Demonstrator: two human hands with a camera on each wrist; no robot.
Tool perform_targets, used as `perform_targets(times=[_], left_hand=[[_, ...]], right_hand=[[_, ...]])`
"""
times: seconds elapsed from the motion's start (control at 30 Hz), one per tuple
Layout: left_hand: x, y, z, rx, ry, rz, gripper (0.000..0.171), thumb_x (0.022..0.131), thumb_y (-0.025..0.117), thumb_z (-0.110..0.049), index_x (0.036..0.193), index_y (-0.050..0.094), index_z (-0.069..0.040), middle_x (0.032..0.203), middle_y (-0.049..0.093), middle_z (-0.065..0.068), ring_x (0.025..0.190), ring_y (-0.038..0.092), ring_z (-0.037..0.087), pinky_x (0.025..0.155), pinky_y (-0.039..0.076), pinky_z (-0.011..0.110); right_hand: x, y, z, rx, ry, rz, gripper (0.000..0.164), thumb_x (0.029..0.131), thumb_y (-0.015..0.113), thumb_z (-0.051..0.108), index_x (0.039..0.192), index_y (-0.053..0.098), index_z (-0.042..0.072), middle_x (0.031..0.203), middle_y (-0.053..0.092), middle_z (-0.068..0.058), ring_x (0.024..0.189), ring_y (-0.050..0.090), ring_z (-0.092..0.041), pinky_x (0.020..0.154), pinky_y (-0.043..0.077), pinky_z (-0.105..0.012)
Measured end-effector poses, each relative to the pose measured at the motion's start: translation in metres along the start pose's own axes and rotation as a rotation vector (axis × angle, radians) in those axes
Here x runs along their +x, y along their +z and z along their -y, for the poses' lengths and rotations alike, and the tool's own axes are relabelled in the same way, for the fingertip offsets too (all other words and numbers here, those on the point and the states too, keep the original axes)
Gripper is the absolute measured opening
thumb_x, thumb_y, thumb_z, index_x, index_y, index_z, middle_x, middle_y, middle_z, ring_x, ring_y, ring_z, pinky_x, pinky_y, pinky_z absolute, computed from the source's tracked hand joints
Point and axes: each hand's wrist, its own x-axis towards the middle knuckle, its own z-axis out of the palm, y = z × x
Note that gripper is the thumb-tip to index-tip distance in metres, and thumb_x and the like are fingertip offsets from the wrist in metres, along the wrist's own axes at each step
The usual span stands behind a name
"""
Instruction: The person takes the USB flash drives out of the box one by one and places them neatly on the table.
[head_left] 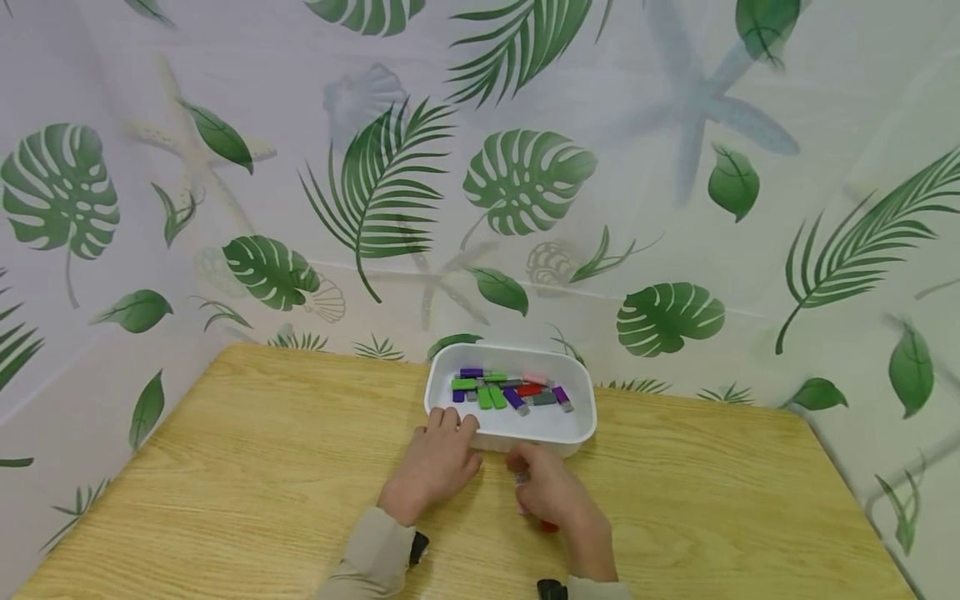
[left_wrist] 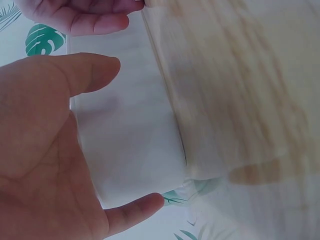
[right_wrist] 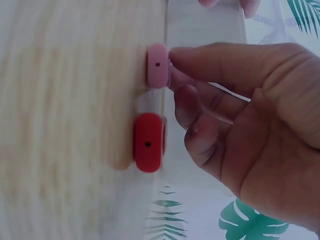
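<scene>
A white plastic tub (head_left: 517, 437) holds several USB sticks in purple, green, grey, red and pink. My left hand (head_left: 438, 458) rests on its front left rim, fingers draped over the edge. In the left wrist view the thumb and little finger (left_wrist: 135, 212) lie along the outer wall, while the other fingers are hidden behind it. In front of the tub, my right hand (head_left: 551, 492) pinches a pink USB stick (right_wrist: 158, 66) low over the tabletop, the thumb on its upper side. Beside that, a red USB stick (right_wrist: 148, 143) lies on the table, mostly covered by the hand from above.
The wood-grain table (head_left: 292, 450) extends to both sides of the tub. Behind it hangs a pale cloth (head_left: 540, 267) printed with green leaves and shells, close to the tub's back side. Black straps (head_left: 552, 589) circle the wrists.
</scene>
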Motion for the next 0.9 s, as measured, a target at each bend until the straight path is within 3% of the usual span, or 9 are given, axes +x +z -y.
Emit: perform_targets(times=[0.23, 0.47, 0.9], left_hand=[[0.000, 0.002, 0.000, 0.000, 0.003, -0.013, 0.026, 0.095, 0.062, -0.029, 0.111, 0.054, -0.010, 0.105, 0.051, 0.011, 0.102, 0.044, 0.027, 0.075, 0.047, 0.043], [0.001, 0.000, 0.000, -0.009, -0.001, 0.002, 0.029, 0.095, 0.062, -0.030, 0.115, 0.055, -0.009, 0.108, 0.052, 0.012, 0.104, 0.044, 0.028, 0.077, 0.048, 0.043], [0.000, -0.002, 0.001, -0.010, -0.003, 0.016, 0.031, 0.095, 0.063, -0.032, 0.116, 0.056, -0.009, 0.111, 0.053, 0.014, 0.107, 0.045, 0.029, 0.079, 0.049, 0.045]], right_hand=[[-0.001, -0.001, -0.002, -0.034, -0.030, -0.047, 0.043, 0.070, 0.061, -0.019, 0.109, 0.065, 0.000, 0.105, 0.066, -0.010, 0.087, 0.058, -0.022, 0.076, 0.051, -0.035], [-0.002, -0.005, -0.007, 0.019, 0.023, -0.043, 0.040, 0.073, 0.062, -0.017, 0.110, 0.063, -0.001, 0.099, 0.062, -0.011, 0.067, 0.059, -0.018, 0.061, 0.051, -0.030], [-0.005, -0.010, -0.013, -0.042, -0.040, -0.112, 0.037, 0.068, 0.068, -0.013, 0.103, 0.067, -0.001, 0.095, 0.065, -0.009, 0.086, 0.057, -0.023, 0.084, 0.051, -0.043]])
